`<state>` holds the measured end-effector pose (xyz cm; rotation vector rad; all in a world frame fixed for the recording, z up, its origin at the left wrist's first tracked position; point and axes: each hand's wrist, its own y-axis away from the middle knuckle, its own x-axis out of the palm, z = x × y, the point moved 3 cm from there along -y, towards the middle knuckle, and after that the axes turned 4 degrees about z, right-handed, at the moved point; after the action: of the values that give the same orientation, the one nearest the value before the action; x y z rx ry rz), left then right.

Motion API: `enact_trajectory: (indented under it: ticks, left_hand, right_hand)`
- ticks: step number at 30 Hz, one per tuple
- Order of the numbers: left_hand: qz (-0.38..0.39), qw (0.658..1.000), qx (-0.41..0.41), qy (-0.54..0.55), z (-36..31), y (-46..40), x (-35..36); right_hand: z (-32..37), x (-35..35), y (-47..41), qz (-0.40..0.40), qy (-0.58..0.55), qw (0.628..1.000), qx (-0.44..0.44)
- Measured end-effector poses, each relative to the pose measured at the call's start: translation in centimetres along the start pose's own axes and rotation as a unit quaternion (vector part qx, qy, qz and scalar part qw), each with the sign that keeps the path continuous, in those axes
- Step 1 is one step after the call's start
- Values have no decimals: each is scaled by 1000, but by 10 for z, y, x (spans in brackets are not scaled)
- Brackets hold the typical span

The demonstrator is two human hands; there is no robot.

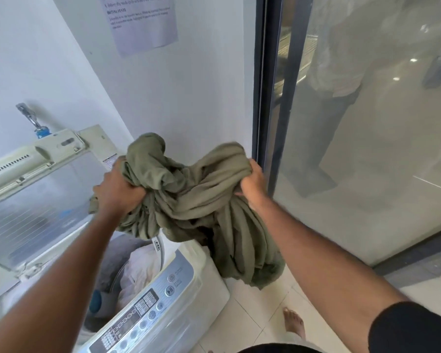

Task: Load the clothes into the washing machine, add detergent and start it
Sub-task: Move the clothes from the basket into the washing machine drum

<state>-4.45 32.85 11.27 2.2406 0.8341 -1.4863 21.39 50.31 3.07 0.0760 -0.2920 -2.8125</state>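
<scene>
Left hand [117, 189]: fingers curling tight into green cloth [201, 200] | Right hand [252, 184]: fingers clenching same cloth | Cloth hanging over open washer [178, 301]

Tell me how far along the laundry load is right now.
Partly loaded: the white top-loading washing machine has its lid open, and grey and white clothes lie in the drum. In hand: left hand and right hand grip a bunched olive-green cloth above the machine. Left: dropping it in, detergent, pressing start; no detergent visible.

Bunched olive garment [196, 197] above open washer [163, 309]
</scene>
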Motion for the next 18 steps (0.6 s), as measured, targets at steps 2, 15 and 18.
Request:
enact_trajectory:
  ticks: [2,15,18]
  left_hand:
    - [52,997,23,52,-15,2,25]
    - [-79,990,-15,118,-41,13,47]
    - [-75,985,-51,145,-36,13,44]
  right_hand:
    - [30,32,6,44,35,996,-64]
    - [55,71,44,262,209,908,-250]
    - [34,46,28,340,79,919,-184]
